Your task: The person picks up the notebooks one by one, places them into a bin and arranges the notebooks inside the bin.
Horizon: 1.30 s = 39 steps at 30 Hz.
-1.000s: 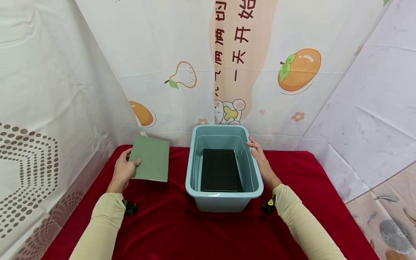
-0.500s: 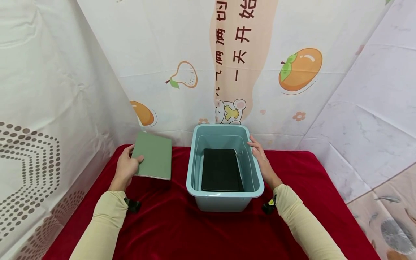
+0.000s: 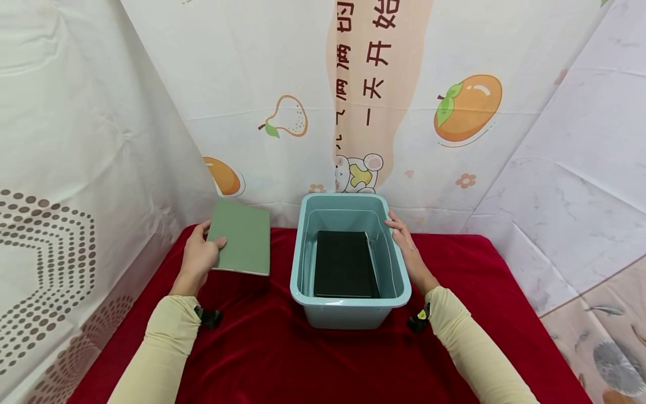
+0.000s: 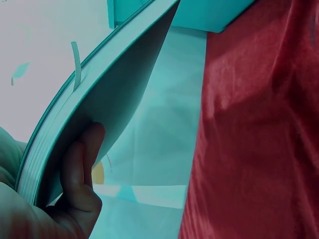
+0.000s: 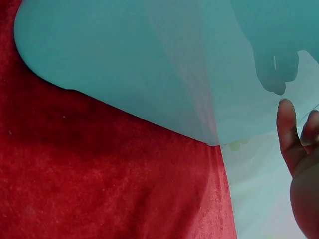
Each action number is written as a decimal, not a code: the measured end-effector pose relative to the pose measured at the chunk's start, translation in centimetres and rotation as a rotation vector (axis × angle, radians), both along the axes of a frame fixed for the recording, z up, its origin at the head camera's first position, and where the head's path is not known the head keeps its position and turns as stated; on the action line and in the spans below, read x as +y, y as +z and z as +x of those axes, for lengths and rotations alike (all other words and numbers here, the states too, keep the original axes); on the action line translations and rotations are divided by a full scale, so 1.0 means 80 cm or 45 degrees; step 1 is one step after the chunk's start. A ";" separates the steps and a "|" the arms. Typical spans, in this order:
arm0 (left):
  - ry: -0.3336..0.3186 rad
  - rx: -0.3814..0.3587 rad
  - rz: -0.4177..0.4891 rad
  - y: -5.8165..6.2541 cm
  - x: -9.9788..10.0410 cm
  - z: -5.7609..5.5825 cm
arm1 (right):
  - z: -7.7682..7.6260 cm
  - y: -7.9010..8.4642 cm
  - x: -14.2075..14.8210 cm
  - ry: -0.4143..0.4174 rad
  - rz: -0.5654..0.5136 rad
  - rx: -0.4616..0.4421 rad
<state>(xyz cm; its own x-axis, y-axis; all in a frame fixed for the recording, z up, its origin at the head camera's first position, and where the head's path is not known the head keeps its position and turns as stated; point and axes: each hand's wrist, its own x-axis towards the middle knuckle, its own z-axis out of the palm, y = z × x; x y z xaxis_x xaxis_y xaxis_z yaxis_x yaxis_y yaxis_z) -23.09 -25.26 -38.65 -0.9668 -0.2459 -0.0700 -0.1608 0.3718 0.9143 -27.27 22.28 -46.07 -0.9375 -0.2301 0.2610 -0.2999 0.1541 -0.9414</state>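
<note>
My left hand (image 3: 198, 259) grips a green notebook (image 3: 244, 238) by its left edge, thumb on the cover. In the left wrist view the fingers curl under the back cover, and a ribbon marker (image 4: 76, 64) sticks out from the pages. The notebook is raised over the left of the table. At the middle stands a light blue plastic bin (image 3: 348, 302) with a black book (image 3: 343, 264) lying inside; a pale edge shows beside it. My right hand (image 3: 411, 255) rests its fingers on the bin's right rim. From the right wrist, one finger meets its outer wall (image 5: 124, 59).
A red velvet cloth (image 3: 282, 365) covers the table. White printed curtains (image 3: 242, 73) hang close behind and along both sides. The bin's back rim stands near the rear curtain.
My left hand has lifted the green notebook slightly and carried it a little to the right. The right hand and the bin have kept their places.
</note>
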 end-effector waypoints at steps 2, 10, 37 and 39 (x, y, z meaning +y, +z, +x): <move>0.000 0.000 0.003 0.003 0.001 0.000 | 0.000 0.000 0.000 -0.001 -0.003 0.000; -0.005 0.002 -0.002 0.014 0.001 0.001 | 0.000 -0.001 0.000 0.006 -0.015 0.008; -0.049 0.075 0.038 0.057 0.019 0.013 | -0.002 -0.001 0.002 0.013 -0.008 0.017; -0.063 0.087 0.041 0.061 0.022 0.013 | -0.001 0.000 0.002 0.017 -0.007 0.015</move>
<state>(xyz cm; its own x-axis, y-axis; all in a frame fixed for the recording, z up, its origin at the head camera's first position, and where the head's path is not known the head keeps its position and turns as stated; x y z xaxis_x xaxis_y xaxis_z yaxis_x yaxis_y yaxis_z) -22.06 -23.51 -33.74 -0.9805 -0.1963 -0.0108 -0.0800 0.3483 0.9339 -27.33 22.44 -46.04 -0.9312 -0.2411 0.2734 -0.3131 0.1448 -0.9386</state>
